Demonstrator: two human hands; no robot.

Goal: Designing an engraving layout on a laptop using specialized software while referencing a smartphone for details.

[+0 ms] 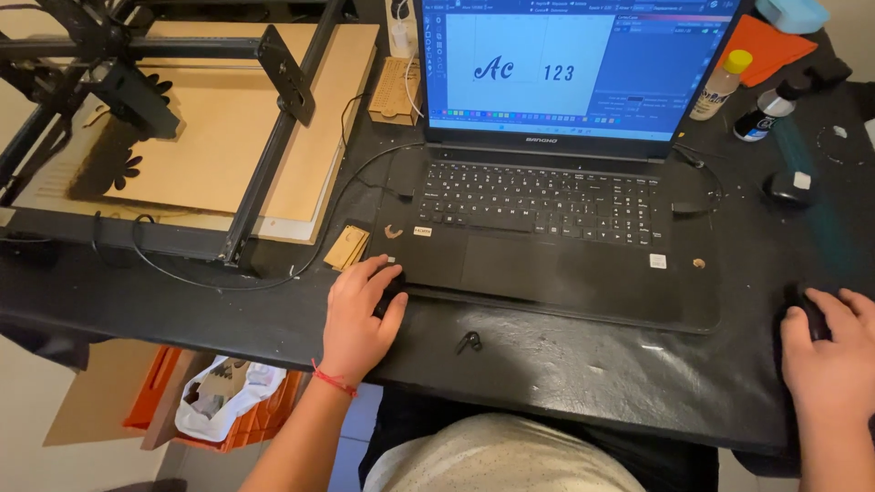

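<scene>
Here, the big black counter (583, 364) holds everything. Far off to the left of the left hand's grip stands a cutting machine with a black frame (273, 137). A brown board (219, 137) lies under it. Flower shapes (128, 169) are already cut out of that board, but most of it is bare, so I think the cutting is only partly done.

Just above the left grip sits the open laptop (556, 228). Its screen (547, 68) shows curly letters and some numbers drawn in a picture program, so the drawing looks ready or close to ready.

Up and away from the right grip stand two small bottles (738, 100).

The left hand (360, 319) lies at the front left corner of the laptop. Its fingers curl over something small and dark, and I cannot tell what it is. The right hand (834, 360) curls snugly over a black mouse (807, 314) on the counter's right edge.

A little wooden tag (346, 246) lies just above the left grip. A tiny black clip (468, 343) lies just to its right.
</scene>
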